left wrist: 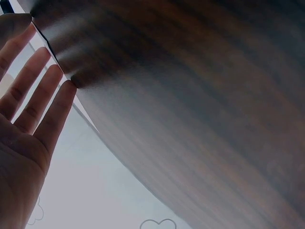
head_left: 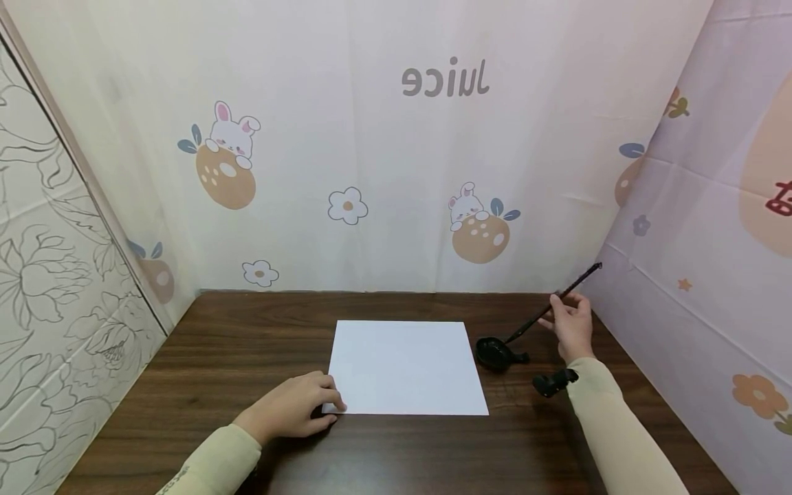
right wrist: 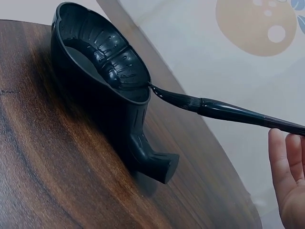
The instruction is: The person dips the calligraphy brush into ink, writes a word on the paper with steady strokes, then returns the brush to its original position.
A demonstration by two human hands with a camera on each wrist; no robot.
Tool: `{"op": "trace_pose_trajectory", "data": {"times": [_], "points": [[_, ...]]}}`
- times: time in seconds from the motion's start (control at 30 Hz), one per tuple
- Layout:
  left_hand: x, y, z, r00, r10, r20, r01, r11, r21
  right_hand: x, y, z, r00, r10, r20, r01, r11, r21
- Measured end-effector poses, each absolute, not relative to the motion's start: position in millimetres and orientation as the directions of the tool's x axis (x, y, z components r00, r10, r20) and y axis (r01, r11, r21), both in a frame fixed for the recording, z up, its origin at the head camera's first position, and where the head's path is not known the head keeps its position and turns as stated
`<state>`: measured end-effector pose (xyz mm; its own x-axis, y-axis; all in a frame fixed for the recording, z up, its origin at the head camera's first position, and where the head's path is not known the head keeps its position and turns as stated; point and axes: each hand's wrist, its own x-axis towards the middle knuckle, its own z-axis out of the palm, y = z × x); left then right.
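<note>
My right hand point(head_left: 572, 326) pinches a dark calligraphy brush point(head_left: 551, 309) by its handle, which slants up to the right. In the right wrist view the wet black bristles of the brush point(right wrist: 178, 99) meet the rim of a black ink dish point(right wrist: 138, 143). This dish has a scalloped bowl and a stubby, bent handle, and it stands just right of a blank white sheet of paper point(head_left: 405, 368). My left hand point(head_left: 297, 405) rests at the sheet's near left corner, fingertips touching the paper and the table. In the left wrist view its fingers point(left wrist: 57, 107) are spread and fairly straight.
Everything lies on a dark wood-grain table point(head_left: 396, 454). A pale curtain point(head_left: 297, 137) printed with rabbits and fruit hangs along the table's back edge, and another printed cloth point(head_left: 699, 240) borders the right side. A flower-patterned panel point(head_left: 56, 295) stands at the left.
</note>
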<state>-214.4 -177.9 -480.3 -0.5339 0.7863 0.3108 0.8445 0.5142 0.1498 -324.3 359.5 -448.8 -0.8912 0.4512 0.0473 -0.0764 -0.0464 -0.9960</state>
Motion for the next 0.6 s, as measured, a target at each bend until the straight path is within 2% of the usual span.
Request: {"op": "trace_pose_trajectory", "data": {"times": [0.33, 0.6], "points": [[-214, -178, -479, -0.532, 0.788, 0.310, 0.846, 0.511, 0.152, -325, 362, -447, -0.864, 0.490, 0.113, -0.133, -0.006, -0.991], [-213, -178, -479, -0.537, 0.784, 0.311, 0.842, 0.519, 0.145, -322, 363, -433, -0.878, 0.459, 0.134, -0.168, -0.035, -0.985]]}}
